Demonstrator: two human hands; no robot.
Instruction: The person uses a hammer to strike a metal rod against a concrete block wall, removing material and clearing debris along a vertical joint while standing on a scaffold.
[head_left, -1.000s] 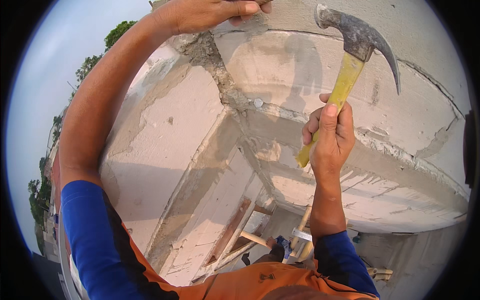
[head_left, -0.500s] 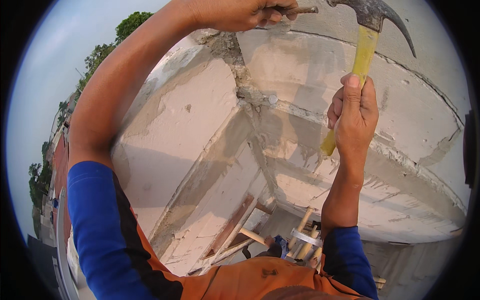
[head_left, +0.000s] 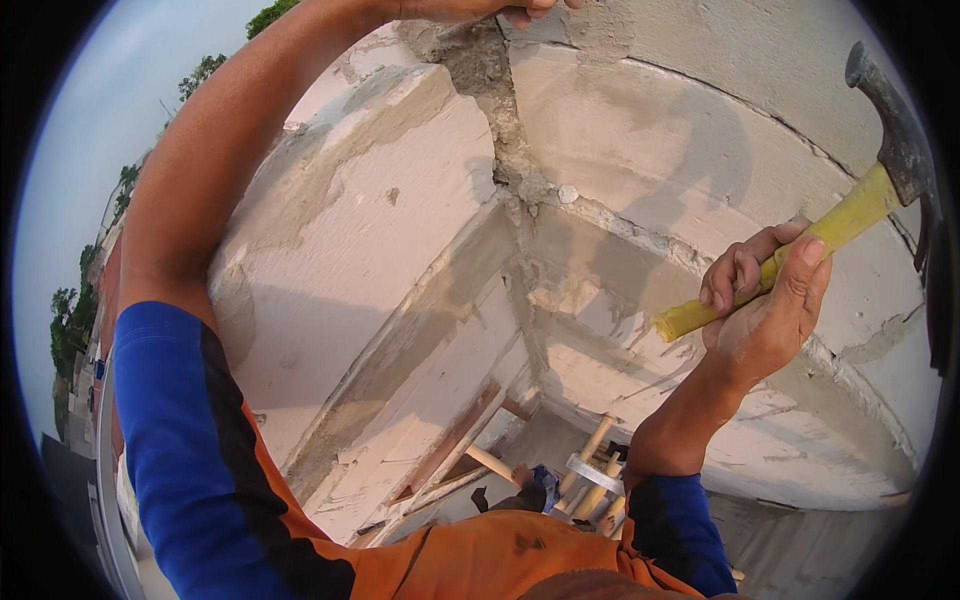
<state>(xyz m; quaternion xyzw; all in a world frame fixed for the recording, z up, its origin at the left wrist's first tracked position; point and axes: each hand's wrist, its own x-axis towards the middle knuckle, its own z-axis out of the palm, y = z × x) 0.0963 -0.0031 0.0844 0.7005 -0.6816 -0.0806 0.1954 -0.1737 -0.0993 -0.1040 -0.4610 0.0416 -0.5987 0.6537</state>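
My right hand (head_left: 775, 300) is wrapped round the yellow handle of a claw hammer (head_left: 855, 215). The hammer leans out to the upper right; its dark metal head is near the picture's right rim, with the claw partly lost in the dark border. My raised left hand (head_left: 470, 8) is cut off by the top edge, beside the rough gap at the wall corner. Its curled fingertips show only in part. The short metal rod it gripped a moment ago is out of view.
Pale plastered walls (head_left: 620, 130) meet at a corner with a broken, crumbly joint (head_left: 490, 90). A concrete ledge (head_left: 390, 370) runs down on the left. Far below are bamboo poles (head_left: 595, 490) and someone's arm (head_left: 525, 480). Trees and roofs lie off left.
The hammer has swung right and tipped outward from nearly upright, with my right hand moving right and down. My left hand has risen mostly beyond the top edge, taking the rod from sight.
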